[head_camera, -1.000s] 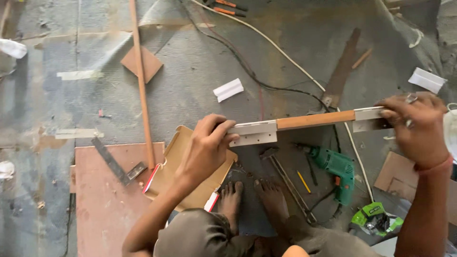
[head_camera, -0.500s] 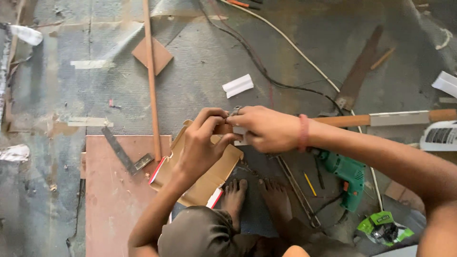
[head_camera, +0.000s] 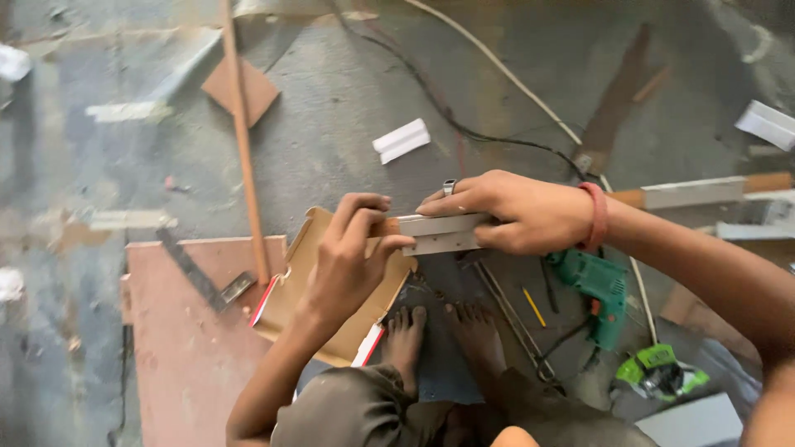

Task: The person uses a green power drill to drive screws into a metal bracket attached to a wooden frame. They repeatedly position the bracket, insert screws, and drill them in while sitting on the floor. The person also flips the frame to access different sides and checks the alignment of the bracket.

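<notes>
Hands of ours, left hand (head_camera: 352, 265) and right hand (head_camera: 517, 211), each grip clamped on the grey metal channel (head_camera: 439, 233) above the cardboard box (head_camera: 302, 290).

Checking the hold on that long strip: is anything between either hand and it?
Nothing visible. The left hand pinches the end of the metal-capped wooden strip, and the right hand lies directly over it; the cardboard box sits underneath.

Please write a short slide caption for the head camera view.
Both hands, left and right, grip a metal channel above a green drill.
</notes>
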